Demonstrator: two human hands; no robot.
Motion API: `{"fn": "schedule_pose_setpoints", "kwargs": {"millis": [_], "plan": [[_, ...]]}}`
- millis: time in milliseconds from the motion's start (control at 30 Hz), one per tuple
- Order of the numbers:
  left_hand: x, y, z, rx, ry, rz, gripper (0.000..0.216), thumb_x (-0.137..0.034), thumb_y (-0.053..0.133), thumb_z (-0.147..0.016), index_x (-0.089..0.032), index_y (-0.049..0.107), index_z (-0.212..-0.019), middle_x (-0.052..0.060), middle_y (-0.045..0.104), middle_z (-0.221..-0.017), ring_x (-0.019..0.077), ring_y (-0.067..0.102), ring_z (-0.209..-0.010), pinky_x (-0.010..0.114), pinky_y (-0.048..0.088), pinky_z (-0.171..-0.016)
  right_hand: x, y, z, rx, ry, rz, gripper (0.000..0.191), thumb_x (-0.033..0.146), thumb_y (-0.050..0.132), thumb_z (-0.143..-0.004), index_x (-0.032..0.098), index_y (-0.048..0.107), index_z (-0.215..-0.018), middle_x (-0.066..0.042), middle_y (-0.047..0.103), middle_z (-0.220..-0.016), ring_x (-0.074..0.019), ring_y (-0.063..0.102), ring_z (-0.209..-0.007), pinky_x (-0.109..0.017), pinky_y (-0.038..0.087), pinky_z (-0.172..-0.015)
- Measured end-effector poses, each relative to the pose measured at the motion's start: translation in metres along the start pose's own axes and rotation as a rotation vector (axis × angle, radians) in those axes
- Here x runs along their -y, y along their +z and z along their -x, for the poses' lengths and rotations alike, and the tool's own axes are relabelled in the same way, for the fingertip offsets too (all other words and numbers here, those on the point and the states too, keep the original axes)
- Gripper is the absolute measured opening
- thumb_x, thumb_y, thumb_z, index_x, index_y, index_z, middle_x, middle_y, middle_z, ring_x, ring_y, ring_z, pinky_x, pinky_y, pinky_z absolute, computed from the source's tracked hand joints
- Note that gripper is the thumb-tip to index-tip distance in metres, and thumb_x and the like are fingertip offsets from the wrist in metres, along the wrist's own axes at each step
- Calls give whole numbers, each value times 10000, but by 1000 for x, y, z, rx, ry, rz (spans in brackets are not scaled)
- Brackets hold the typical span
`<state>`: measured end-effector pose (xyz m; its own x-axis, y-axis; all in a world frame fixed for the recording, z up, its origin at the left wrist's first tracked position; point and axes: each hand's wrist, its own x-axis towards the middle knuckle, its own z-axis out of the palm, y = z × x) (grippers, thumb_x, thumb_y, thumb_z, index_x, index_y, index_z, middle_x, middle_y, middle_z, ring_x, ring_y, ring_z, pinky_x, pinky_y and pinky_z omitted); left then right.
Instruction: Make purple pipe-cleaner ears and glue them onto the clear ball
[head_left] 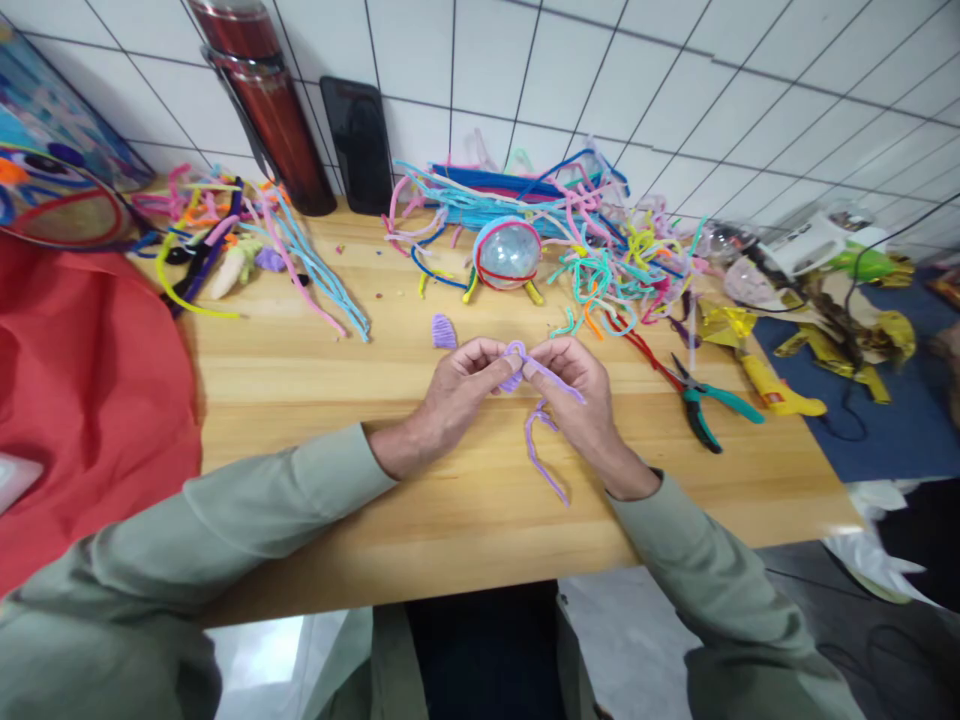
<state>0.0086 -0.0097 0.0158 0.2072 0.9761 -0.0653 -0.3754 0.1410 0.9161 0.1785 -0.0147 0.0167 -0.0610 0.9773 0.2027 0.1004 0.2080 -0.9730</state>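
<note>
Over the middle of the wooden table, my left hand (469,385) and my right hand (577,390) meet fingertip to fingertip. Both pinch a purple pipe cleaner (555,378) bent into a small folded shape with a loop at its top. One straight end runs across my right hand. Below the hands dangles or lies another purple length (534,450), partly curled; whether it joins the held piece is hidden. Just beyond my left hand lies a small ribbed purple piece (443,331). Further back stands a clear ball (508,253) ringed with red and blue pipe cleaners.
Pipe cleaners (495,205) in many colours heap along the tiled wall. A red thermos (266,110) and a black phone (358,145) stand at the back. Pliers (701,400) and a yellow glue gun (780,385) lie at right. Red cloth (97,370) covers the left.
</note>
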Motion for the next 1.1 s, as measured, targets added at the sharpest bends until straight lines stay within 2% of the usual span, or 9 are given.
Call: {"fn": "schedule_pose_setpoints", "kwargs": {"millis": [100,367,600,1100], "plan": [[2,-1,-1,-9,-2,21,429,-545,962,-727,-189,751,-840,-15,718,-786,113,599,-729,265,502,-748,0,2,2,19,-7,19,398,572,873,-890,264,640,-986,-2,751,-911,-171,711,-810,-347,620,-769],[6,-2,-1,5,-12,35,402,-503,964,-731,-182,757,-856,-1,754,-846,130,648,-791,286,531,-817,-3,1,1,15,-21,4,412,602,864,-897,252,659,-969,-4,745,-868,-170,705,-782,-343,611,-744],[6,-5,-2,-3,9,-5,392,-487,960,-730,-187,731,-833,-24,697,-793,112,583,-741,264,493,-754,-3,-4,1,22,-45,36,348,562,841,-932,256,686,-994,-11,769,-903,-167,714,-801,-334,620,-756],[6,-10,-8,31,98,-168,367,-491,908,-774,-176,728,-826,-8,698,-774,113,590,-705,269,525,-726,1,-2,3,15,30,17,407,621,918,-820,257,771,-927,-11,783,-833,-172,714,-729,-352,636,-744]]}}
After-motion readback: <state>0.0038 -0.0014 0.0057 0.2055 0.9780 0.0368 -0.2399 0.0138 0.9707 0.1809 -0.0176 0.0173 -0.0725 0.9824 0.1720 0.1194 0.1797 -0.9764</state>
